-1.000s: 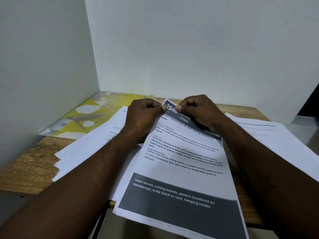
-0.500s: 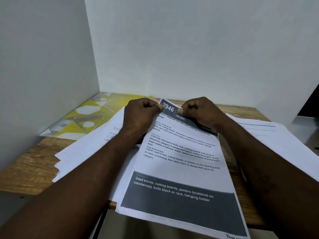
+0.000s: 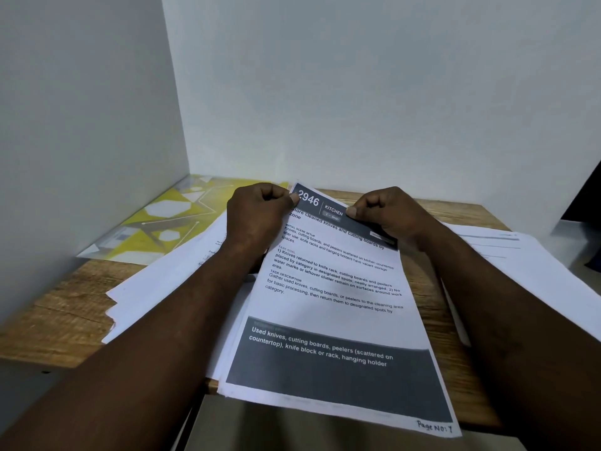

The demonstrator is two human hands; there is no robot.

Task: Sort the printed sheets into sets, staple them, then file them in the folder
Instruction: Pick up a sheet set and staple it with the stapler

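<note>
Both hands are working the far end of the top printed sheet [image 3: 331, 304], the one headed 2946 KITCHEN; the left hand [image 3: 257, 219] is curled up and pinching its corner at 11 o'clock, thumb tip sitting right by the number; the right hand [image 3: 387, 216] is curled too and pinching the same far edge a bit further along, around 1 o'clock, thumb lying on the dark header band next to the word KITCHEN. The sheet is lying lengthwise toward the person, and its near end at 6 o'clock, the bit with the handwritten page note, is hanging over the front edge of the wooden table [image 3: 58, 314]; more white sheets are peeking out under its left side, though I honestly can't tell how many. A fanned left stack [image 3: 169, 288] is sitting at 9 o'clock under the left forearm; the right-side sheets [image 3: 520, 265] are spreading out at 3 o'clock behind the right forearm; the yellow folder [image 3: 169, 219] with the white hexagons is lying flat at 10 o'clock in the wall corner, its near edge tucked under that left stack.
</note>
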